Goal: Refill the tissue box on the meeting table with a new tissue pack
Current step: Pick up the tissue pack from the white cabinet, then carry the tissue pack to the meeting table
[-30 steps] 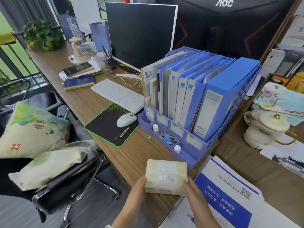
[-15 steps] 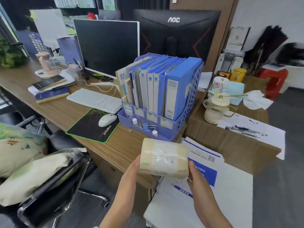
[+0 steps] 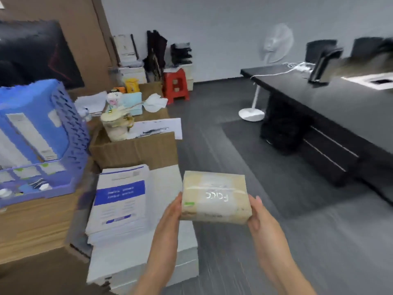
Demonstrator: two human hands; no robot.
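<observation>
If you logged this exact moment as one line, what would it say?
stage: carrying | held: tissue pack | left hand: on its left end | right hand: on its right end | black table: ahead right | tissue box: unseen

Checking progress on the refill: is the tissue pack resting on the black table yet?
No, both the left hand and the right hand hold the tissue pack in the air, apart from the black table.

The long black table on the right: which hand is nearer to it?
Right. The right hand grips the beige plastic-wrapped tissue pack on the long black table's side; the left hand grips its far side.
</observation>
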